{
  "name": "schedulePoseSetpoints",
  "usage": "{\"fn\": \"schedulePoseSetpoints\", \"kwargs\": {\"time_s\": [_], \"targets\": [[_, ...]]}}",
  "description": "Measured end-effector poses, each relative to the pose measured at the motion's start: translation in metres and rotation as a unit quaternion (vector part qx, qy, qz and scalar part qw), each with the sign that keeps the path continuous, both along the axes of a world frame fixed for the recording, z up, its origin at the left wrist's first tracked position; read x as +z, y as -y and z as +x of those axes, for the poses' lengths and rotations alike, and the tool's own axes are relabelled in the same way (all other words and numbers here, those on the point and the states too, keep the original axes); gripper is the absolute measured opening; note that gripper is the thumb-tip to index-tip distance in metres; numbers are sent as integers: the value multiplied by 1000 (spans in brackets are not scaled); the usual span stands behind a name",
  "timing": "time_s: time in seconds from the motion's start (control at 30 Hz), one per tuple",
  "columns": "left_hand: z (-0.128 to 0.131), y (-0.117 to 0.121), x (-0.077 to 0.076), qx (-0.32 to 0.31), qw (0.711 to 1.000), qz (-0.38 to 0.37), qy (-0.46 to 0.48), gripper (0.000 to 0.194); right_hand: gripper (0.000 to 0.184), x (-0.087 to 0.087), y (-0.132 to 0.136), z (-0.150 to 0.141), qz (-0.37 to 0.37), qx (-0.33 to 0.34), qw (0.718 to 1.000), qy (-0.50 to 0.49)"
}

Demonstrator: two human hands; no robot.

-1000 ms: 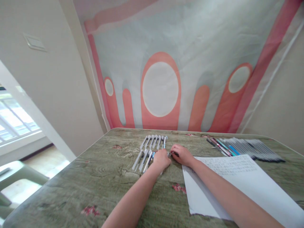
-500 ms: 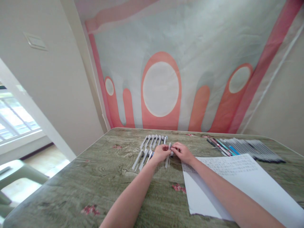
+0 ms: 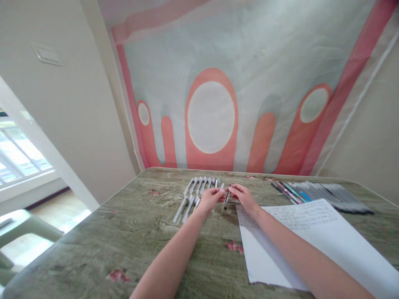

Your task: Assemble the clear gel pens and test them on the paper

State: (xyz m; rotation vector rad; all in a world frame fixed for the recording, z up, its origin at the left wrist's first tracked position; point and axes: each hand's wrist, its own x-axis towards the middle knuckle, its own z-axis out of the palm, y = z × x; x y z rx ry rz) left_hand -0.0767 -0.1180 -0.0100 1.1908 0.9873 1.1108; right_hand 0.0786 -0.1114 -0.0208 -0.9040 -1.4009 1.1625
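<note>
Wood-patterned worktop [image 3: 134, 241], head view: toward the far middle, the left hand [image 3: 212, 199] has its grip closed on a pale tube [image 3: 222, 186], the right hand [image 3: 243, 197] on a dark stick [image 3: 227, 196]. Pens [image 3: 188, 209] lie left; paper [image 3: 336, 234] right.

Around the fingers [image 3: 237, 191] spreads a desk [image 3: 140, 245] with a green-grey, wood-grained top and scattered red patches. Straight beyond them hangs a grey-green wall covering [image 3: 277, 54] with pink and coral rounded shapes, the largest bearing a white oval [image 3: 211, 116]. Well left of the fingers rises a plain pale wall [image 3: 71, 95] with a switch plate [image 3: 46, 54]; farther left, a barred window [image 3: 21, 151] glows with daylight above a light floor [image 3: 67, 207] and pale green seat [image 3: 34, 224]. A beige wall [image 3: 368, 133] stands far right of them.
</note>
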Motion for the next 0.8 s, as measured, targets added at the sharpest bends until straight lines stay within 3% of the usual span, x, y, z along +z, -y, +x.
{"fn": "schedulePoseSetpoints", "kwargs": {"time_s": [0.13, 0.33, 0.43, 0.8], "targets": [[-7, -8, -1, 77, 993, -24, 91, 37, 29, 2, 1, 1, -58, 37, 996, -61], [-22, -22, -3, 216, 949, -23, 229, 32, 27, 1, 7, 0, -74, 149, 986, 14], [-24, -25, -3, 264, 932, -44, 245, 24, 27, 1, 10, -1, -83, 187, 978, 38], [-21, -23, -6, 273, 929, -48, 245, 25, 26, 5, 12, -2, -88, 175, 980, 34]]}}
